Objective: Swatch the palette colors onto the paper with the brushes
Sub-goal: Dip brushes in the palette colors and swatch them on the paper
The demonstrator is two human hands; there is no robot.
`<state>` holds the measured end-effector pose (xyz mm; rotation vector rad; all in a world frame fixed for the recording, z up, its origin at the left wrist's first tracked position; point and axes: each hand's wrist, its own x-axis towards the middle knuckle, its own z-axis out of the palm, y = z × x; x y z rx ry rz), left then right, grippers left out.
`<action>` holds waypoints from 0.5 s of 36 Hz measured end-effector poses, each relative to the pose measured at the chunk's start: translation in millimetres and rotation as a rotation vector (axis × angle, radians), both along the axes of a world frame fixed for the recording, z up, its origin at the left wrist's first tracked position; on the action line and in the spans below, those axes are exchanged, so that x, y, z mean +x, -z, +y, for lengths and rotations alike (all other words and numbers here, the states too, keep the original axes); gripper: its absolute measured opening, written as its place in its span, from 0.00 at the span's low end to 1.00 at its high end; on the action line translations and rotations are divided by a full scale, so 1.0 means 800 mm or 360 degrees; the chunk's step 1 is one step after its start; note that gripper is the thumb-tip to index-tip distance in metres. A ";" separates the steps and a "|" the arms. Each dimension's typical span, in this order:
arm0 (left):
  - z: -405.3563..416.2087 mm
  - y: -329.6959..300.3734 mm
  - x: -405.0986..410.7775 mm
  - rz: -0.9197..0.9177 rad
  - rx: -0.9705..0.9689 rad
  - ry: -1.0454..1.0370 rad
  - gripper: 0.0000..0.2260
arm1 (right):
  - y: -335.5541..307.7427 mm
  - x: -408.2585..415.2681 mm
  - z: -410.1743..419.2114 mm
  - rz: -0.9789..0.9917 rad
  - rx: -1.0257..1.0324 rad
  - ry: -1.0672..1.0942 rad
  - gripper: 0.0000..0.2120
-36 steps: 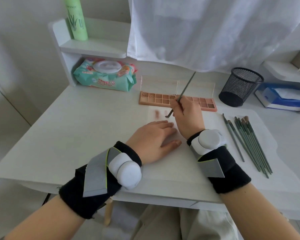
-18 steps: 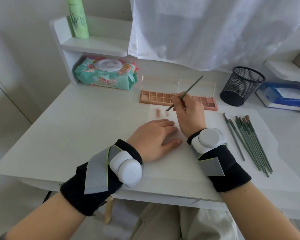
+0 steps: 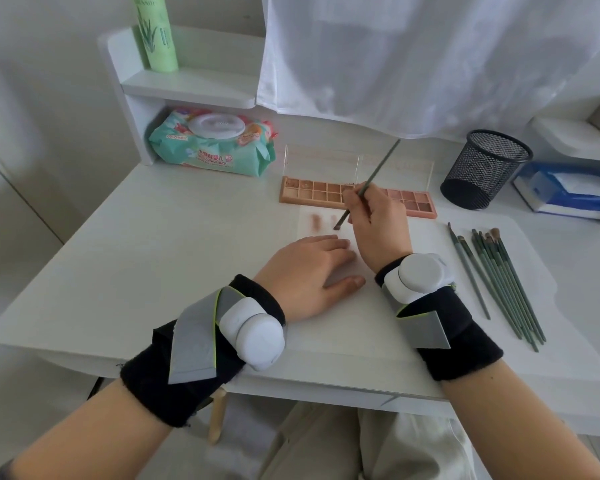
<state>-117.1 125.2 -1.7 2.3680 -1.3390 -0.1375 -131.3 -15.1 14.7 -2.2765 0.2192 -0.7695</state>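
Note:
A pink palette (image 3: pixel 312 194) of brownish pans lies open at the back of the desk, its clear lid (image 3: pixel 323 161) standing up behind it. In front of it lies white paper (image 3: pixel 371 313) with two brown swatches (image 3: pixel 316 223) near its top left. My right hand (image 3: pixel 378 223) pinches a thin green brush (image 3: pixel 371 181), whose tip touches the paper beside the second swatch. My left hand (image 3: pixel 309 271) rests flat on the paper, fingers straight.
Several spare green brushes (image 3: pixel 499 282) lie on the paper's right. A black mesh cup (image 3: pixel 482 169) and a blue tissue box (image 3: pixel 568 192) stand at the back right. A wet-wipes pack (image 3: pixel 212 143) sits under a white shelf with a green bottle (image 3: pixel 156 32).
The brush tip rose toward the palette half a second ago and has come back down onto the paper by the swatches. My left hand has stayed flat on the paper.

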 end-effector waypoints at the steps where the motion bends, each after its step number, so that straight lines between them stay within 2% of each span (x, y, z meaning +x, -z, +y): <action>1: 0.000 0.000 0.000 0.0002 0.0014 -0.0002 0.28 | 0.000 0.001 0.000 0.0002 0.0008 -0.0004 0.11; 5: 0.001 -0.002 -0.002 -0.0015 -0.0007 0.0002 0.31 | 0.001 0.002 -0.001 -0.0030 0.0060 -0.0007 0.09; 9: 0.001 -0.005 -0.002 -0.0004 0.0026 -0.0008 0.29 | 0.000 0.002 -0.001 -0.0042 0.0081 -0.0010 0.08; 13: 0.001 -0.002 -0.001 -0.0023 -0.0014 0.0018 0.34 | 0.002 0.002 -0.002 0.0008 -0.0006 -0.0024 0.11; 18: 0.001 -0.003 -0.002 -0.0025 -0.0049 0.0011 0.33 | 0.000 -0.002 -0.001 -0.0069 -0.0010 0.0013 0.12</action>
